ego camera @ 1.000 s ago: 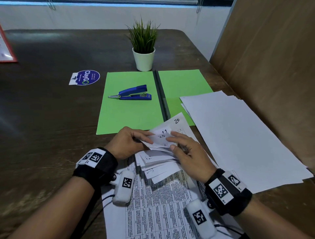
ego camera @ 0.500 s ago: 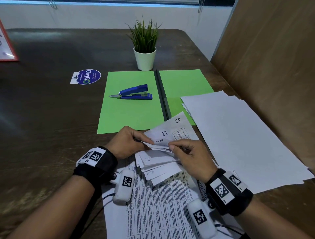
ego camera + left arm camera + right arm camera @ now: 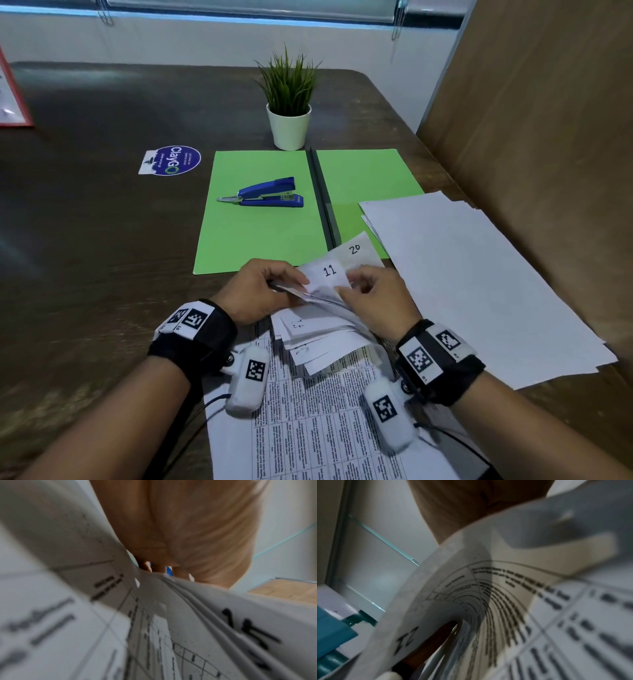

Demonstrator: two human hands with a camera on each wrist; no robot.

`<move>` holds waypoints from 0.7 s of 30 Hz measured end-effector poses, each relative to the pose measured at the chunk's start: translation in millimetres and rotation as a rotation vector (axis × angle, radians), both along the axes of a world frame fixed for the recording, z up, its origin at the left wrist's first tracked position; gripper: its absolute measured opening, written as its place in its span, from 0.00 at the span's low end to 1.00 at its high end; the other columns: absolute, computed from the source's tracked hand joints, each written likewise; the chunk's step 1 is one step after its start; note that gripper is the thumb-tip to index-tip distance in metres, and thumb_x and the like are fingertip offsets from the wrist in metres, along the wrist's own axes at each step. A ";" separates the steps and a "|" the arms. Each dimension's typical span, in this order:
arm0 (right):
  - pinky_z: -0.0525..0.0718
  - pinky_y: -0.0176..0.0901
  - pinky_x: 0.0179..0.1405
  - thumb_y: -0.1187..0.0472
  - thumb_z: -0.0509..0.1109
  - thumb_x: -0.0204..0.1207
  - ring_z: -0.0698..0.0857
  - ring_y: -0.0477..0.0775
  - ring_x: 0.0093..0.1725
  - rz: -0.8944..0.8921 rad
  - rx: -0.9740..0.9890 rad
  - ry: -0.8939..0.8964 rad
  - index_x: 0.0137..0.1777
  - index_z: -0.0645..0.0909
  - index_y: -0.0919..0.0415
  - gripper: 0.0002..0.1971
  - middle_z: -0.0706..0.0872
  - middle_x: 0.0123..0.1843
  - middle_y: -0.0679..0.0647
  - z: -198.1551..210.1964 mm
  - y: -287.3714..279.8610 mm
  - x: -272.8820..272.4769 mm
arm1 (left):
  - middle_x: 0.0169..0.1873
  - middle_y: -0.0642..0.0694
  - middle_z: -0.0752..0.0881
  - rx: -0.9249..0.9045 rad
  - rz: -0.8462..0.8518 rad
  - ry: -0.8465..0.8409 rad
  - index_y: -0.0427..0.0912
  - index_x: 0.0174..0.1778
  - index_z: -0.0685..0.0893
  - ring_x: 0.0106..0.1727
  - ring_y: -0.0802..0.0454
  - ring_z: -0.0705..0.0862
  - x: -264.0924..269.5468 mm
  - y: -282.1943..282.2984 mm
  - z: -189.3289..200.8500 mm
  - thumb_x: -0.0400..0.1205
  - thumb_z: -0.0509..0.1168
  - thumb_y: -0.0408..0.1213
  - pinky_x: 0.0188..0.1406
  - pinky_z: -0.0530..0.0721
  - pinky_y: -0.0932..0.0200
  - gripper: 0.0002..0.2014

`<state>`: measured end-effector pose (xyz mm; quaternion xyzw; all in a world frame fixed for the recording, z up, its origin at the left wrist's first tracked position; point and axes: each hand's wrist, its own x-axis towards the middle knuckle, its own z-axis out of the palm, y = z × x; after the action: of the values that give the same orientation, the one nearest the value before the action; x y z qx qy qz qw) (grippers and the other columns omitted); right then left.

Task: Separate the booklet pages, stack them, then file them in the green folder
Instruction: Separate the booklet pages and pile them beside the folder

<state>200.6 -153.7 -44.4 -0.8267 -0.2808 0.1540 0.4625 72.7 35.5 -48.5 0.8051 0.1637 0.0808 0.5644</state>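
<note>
Here, both hands on booklet pages (marked 11, 20), ClayGo sticker

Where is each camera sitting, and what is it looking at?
Head: on the person's head, looking down at both hands, left hand and right hand, holding the booklet pages.
Left wrist: under the left hand, looking along the palm.
Right wrist: under the right hand, facing curled pages.
All three views share the pages.

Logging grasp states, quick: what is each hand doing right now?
Left hand: pinching the booklet pages.
Right hand: fingers curled, pinching the same pages.
</note>
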 end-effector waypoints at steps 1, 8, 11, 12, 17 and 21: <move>0.78 0.39 0.37 0.59 0.81 0.69 0.76 0.44 0.29 0.026 -0.021 -0.019 0.32 0.84 0.55 0.09 0.78 0.27 0.43 1.1 1.9 -0.1 | 0.40 0.47 0.95 0.007 -0.001 0.011 0.50 0.40 0.95 0.45 0.51 0.91 -0.1 0.6 -1.0 0.71 0.81 0.24 0.54 0.91 0.49 0.13; 0.74 0.34 0.36 0.57 0.82 0.71 0.80 0.41 0.34 0.031 -0.070 -0.182 0.26 0.80 0.45 0.16 0.82 0.33 0.44 8.1 -2.6 -9.4 | 0.42 0.52 0.95 0.010 -0.092 0.090 0.47 0.48 0.96 0.47 0.54 0.92 -1.8 -1.2 6.4 0.76 0.79 0.34 0.58 0.90 0.48 0.06; 0.74 0.35 0.35 0.59 0.80 0.74 0.80 0.40 0.33 0.036 -0.022 -0.242 0.27 0.80 0.45 0.17 0.81 0.31 0.42 11.1 -5.1 -10.9 | 0.42 0.51 0.95 0.031 -0.115 0.132 0.48 0.46 0.96 0.49 0.49 0.93 -2.2 -1.0 9.2 0.77 0.79 0.37 0.57 0.90 0.45 0.04; 0.74 0.35 0.35 0.60 0.79 0.74 0.80 0.41 0.32 0.031 -0.008 -0.263 0.27 0.81 0.46 0.16 0.82 0.31 0.43 12.3 -5.6 -11.5 | 0.41 0.51 0.95 0.032 -0.112 0.142 0.48 0.46 0.96 0.48 0.50 0.92 -2.8 -1.0 10.1 0.77 0.79 0.38 0.56 0.90 0.44 0.04; 0.76 0.30 0.36 0.63 0.76 0.77 0.80 0.41 0.31 -0.072 0.154 -0.218 0.30 0.83 0.50 0.15 0.84 0.32 0.44 21.0 -12.6 -5.7 | 0.41 0.52 0.95 0.031 -0.094 0.161 0.48 0.45 0.96 0.48 0.51 0.93 -5.8 2.1 14.6 0.76 0.80 0.41 0.56 0.90 0.43 0.04; 0.81 0.45 0.46 0.62 0.75 0.78 0.83 0.49 0.42 -0.135 0.152 -0.295 0.34 0.85 0.53 0.11 0.86 0.40 0.46 24.7 -24.5 -2.1 | 0.41 0.54 0.95 0.057 -0.092 0.171 0.48 0.44 0.97 0.52 0.45 0.92 -5.3 0.7 16.6 0.75 0.81 0.41 0.55 0.89 0.42 0.05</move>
<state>198.5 -178.2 -19.7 -0.8199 -0.3004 -0.0218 0.4869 67.4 36.1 -31.9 0.8315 0.1718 -0.0094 0.5283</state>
